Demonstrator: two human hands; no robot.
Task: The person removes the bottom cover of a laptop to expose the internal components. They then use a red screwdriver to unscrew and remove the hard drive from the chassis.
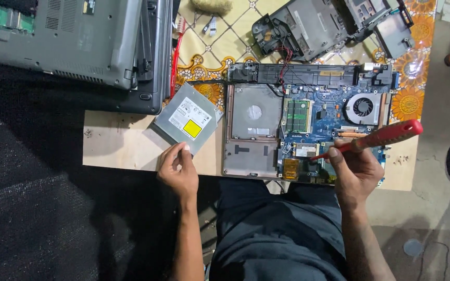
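An opened laptop base (251,151) lies on the wooden table, its blue mainboard (329,112) and round fan (362,107) exposed. My right hand (354,169) grips a red-handled screwdriver (384,136), the shaft angled down-left with its tip over the board near a small white card. My left hand (178,169) pinches the near corner of a grey optical drive (187,118) with a white and yellow label, lying tilted to the left of the laptop base.
Two closed grey laptops (79,47) are stacked at the back left. Black plastic casing parts (308,26) lie at the back right on a patterned cloth (220,47). A red tool (175,62) lies beside the stacked laptops. My lap sits against the table's front edge (115,165).
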